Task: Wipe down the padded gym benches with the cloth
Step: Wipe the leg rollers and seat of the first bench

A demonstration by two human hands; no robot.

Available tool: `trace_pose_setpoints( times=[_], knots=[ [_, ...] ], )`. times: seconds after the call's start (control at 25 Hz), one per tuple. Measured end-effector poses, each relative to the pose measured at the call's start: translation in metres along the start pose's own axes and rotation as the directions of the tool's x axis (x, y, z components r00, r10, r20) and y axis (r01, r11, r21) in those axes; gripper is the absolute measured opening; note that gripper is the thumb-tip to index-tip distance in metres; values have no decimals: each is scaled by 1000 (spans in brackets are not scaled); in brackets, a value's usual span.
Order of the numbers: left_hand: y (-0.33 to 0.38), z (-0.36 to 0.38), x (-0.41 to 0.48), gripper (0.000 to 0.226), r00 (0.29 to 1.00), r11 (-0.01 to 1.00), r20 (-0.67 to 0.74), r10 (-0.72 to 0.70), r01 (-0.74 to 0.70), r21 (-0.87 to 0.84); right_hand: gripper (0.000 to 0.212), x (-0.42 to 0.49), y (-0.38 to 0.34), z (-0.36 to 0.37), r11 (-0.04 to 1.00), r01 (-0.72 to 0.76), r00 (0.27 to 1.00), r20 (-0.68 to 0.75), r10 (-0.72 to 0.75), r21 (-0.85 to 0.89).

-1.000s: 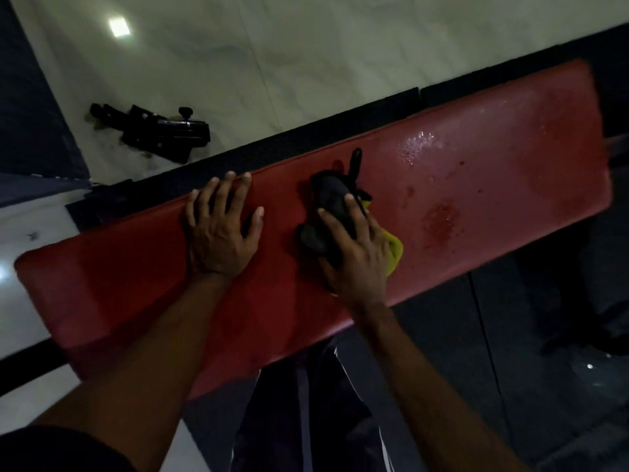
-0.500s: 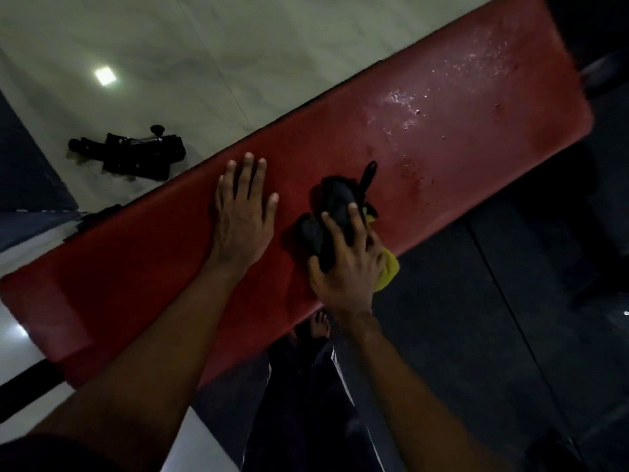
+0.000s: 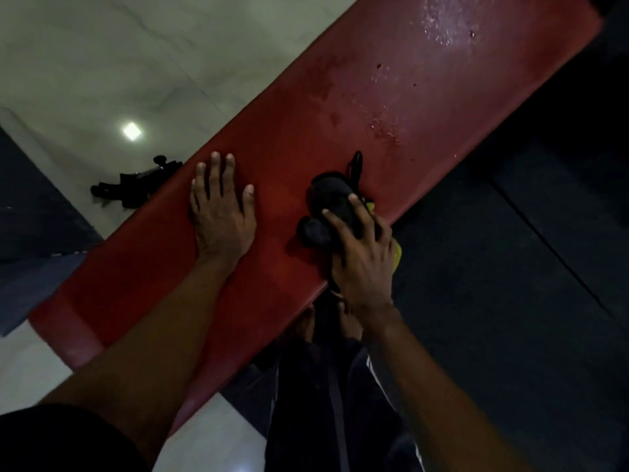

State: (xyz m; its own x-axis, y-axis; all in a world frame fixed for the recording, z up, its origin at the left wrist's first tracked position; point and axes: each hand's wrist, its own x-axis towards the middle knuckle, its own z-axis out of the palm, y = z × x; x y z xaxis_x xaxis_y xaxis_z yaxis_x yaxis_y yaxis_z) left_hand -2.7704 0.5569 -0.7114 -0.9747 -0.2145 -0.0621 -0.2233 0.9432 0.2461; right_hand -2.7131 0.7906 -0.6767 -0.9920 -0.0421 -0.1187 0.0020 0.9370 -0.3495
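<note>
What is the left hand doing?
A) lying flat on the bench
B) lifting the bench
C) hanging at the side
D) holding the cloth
A: the left hand lies flat, fingers spread, on the red bench; the right hand grips the cloth.

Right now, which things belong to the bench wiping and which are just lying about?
Job:
red padded bench
dark-and-yellow cloth
right hand holding it
left hand flat on the bench
droplets on the pad

Lying about:
black equipment on the pale floor
</note>
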Motion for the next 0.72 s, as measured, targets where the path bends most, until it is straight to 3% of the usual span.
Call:
trace_pose_setpoints(
  times=[0.16,0.28,0.36,0.44,0.56,0.64,0.72],
  knots=[
    [9,-6,0,55,1000,994,1,6,-6,-113,80,-14,-9,8,926,-278,945,-103,312,257],
    [35,-2,7,56,983,970,36,179,-171,-171,80,-49,-31,26,786,-361,869,-124,479,501],
    [51,5,14,61,968,963,43,248,-242,-121,82,-54,-31,31,656,-377,812,-109,574,654],
    [55,12,15,63,974,973,6,227,-227,-33,82,-32,-17,28,536,-366,750,-100,654,761],
    [51,15,14,62,971,972,-26,236,-236,-8,67,14,9,15,373,-387,609,-70,790,843],
    [53,13,17,62,972,972,-31,233,-234,-14,64,22,14,13,351,-388,576,-73,814,852],
    [57,11,21,61,978,976,-20,209,-210,-52,65,3,2,18,370,-377,610,-72,789,849]
  ],
)
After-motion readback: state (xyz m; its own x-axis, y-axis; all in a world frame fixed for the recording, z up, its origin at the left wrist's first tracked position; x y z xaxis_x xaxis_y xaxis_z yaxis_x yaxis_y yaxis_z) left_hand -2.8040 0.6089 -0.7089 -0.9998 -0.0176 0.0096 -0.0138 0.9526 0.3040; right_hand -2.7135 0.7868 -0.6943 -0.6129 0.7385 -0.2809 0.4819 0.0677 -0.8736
